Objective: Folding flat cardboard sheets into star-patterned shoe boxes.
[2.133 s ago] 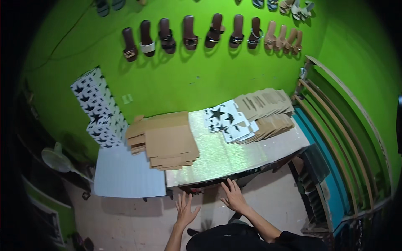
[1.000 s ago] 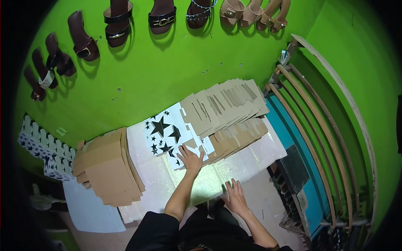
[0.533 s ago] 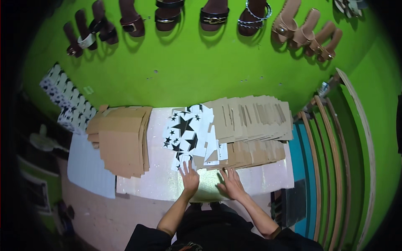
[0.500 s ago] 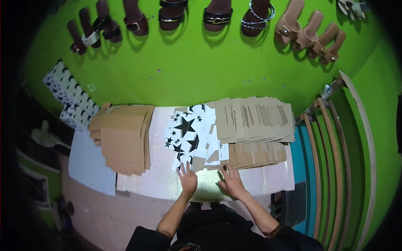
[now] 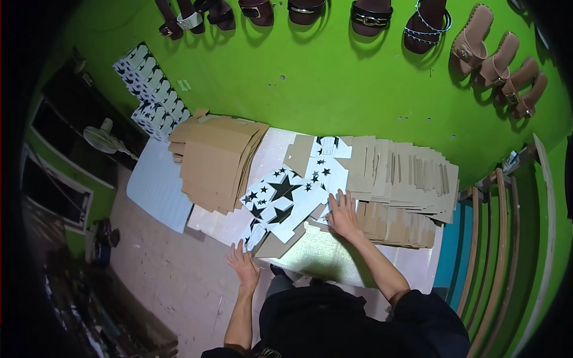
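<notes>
As a person in dark clothes stands over a pale, glittering worktop [image 5: 301, 256], two bare hands work at a flat white carton [image 5: 285, 203] printed with black stars. It lies slanted at the middle of the worktop, between two piles of brown cardboard. The left hand [image 5: 243, 265] has its fingers spread at the carton's lower left corner; from here I cannot tell how firmly the tips meet it. The right hand [image 5: 344, 218], fingers also spread and palm down, reaches over the carton's right edge, covering part of the white card beneath.

Behind lies a second star-printed carton [image 5: 327, 170], partly hidden by the first. The left cardboard pile [image 5: 221, 158] and the right cardboard pile [image 5: 412, 173] overlap too closely for their sheets to be counted, as do the star-patterned boxes [image 5: 152, 92] stacked by the wall. One fan [image 5: 104, 140] stands in shadow at left. Eleven sandals hang in a row above: four tan sandals [image 5: 500, 59] visible whole and seven dark-soled sandals [image 5: 371, 21] cut off by the upper edge of view.
</notes>
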Available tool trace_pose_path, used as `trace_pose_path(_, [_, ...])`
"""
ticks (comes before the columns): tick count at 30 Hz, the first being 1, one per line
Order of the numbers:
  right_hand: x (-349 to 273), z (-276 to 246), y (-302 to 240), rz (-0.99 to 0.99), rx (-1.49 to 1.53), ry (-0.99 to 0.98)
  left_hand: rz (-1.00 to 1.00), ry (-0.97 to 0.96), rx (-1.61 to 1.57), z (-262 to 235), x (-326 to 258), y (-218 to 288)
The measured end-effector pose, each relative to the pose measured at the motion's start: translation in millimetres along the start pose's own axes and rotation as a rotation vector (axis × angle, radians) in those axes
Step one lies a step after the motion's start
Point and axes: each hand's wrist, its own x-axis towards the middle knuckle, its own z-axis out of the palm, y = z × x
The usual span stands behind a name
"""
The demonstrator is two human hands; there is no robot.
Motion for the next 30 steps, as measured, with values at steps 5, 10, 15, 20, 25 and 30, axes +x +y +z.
trace_pose_path(5, [8.7, 33.6, -10.6, -0.02, -0.093, 0.008, -0.063, 0.052, -0.02, -12.5, 7.7, -35.6])
trace_pose_path(10, [18.9, 65.0, -33.1, 0.055, -0.046, 0.178, -0.044, 0.046, -0.107, -17.0, 26.1, -82.9])
trace_pose_path(15, [21.3, 72.8, -61.1, 0.066, -0.123, 0.201, 0.087, -0.048, -0.166, -21.1, 39.3, -136.6])
trace_pose_path(20, [-12.5, 62.4, -78.2, 0.205, -0.284, 0.29, 0.278, -0.08, -0.186, -24.9, 66.8, -157.6])
trace_pose_path(25, [-42.7, 46.6, -125.4, 0.323, -0.324, 0.376, 0.375, -0.194, -0.272, -41.5, 93.4, -168.4])
trace_pose_path(30, [-40.5, 31.6, -173.6, 0.392, -0.332, 0.32, 0.392, -0.125, -0.4, -50.8, 126.4, -146.1])
